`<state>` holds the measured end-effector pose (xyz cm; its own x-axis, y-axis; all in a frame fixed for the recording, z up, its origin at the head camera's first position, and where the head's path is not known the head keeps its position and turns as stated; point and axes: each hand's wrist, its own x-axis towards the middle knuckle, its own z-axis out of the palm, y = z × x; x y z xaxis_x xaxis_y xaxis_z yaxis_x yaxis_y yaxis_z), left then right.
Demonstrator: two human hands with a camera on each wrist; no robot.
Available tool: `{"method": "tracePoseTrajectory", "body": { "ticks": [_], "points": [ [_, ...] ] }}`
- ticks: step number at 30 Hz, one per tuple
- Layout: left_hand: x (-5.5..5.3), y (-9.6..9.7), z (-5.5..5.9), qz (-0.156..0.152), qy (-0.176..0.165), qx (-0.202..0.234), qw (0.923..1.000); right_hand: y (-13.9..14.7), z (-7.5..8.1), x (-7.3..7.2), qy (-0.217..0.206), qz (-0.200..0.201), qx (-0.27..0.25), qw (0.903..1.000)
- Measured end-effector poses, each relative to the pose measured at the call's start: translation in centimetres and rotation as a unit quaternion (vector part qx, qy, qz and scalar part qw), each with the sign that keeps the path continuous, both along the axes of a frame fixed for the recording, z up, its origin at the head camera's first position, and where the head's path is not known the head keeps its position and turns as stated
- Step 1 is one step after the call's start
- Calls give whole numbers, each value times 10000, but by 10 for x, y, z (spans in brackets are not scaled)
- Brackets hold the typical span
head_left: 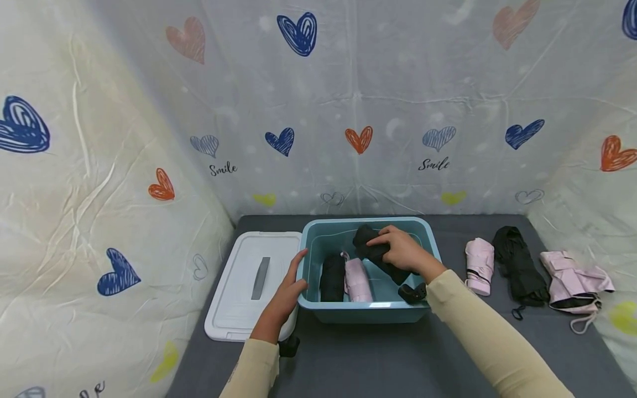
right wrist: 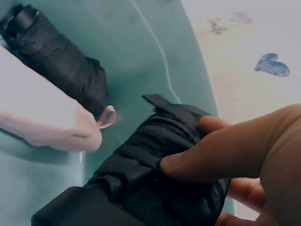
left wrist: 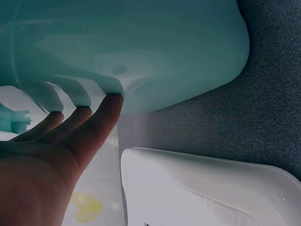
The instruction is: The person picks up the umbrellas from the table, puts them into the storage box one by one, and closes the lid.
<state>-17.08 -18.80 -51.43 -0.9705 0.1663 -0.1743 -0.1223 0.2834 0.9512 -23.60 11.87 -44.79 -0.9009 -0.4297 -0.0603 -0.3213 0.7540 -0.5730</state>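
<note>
My right hand (head_left: pixel 404 251) grips a black folded umbrella (right wrist: pixel 136 165), thumb on its near side, fingers around the far side. The umbrella is tilted inside the blue-green bin (head_left: pixel 368 312), toward its right half. To its left, a pink folded umbrella (head_left: pixel 357 281) and another black folded umbrella (head_left: pixel 332 278) lie side by side on the bin floor. My left hand (head_left: pixel 286 296) is at the bin's left side. Its extended fingertips touch the outer wall (left wrist: pixel 178 52) in the left wrist view.
A white lid (head_left: pixel 234 293) with a grey handle lies left of the bin on the dark grey table (head_left: pixel 358 365). To the right are a pink folded umbrella (head_left: pixel 479 262), a black one (head_left: pixel 520 271) and a loosely bundled pink one (head_left: pixel 572 276). Patterned sheets (head_left: pixel 318 177) hang behind and beside the table.
</note>
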Motion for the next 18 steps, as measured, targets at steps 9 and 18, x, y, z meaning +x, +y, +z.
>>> {"method": "tracePoseTrajectory", "body": {
  "ticks": [9,18],
  "points": [
    [2,1,1,9,22,20,10000,-10,-2,-8,-405,130,408,9983],
    [3,1,3,23,-21,31,10000,-18,-16,-20,-1301,-120,472,9903]
  ]
}}
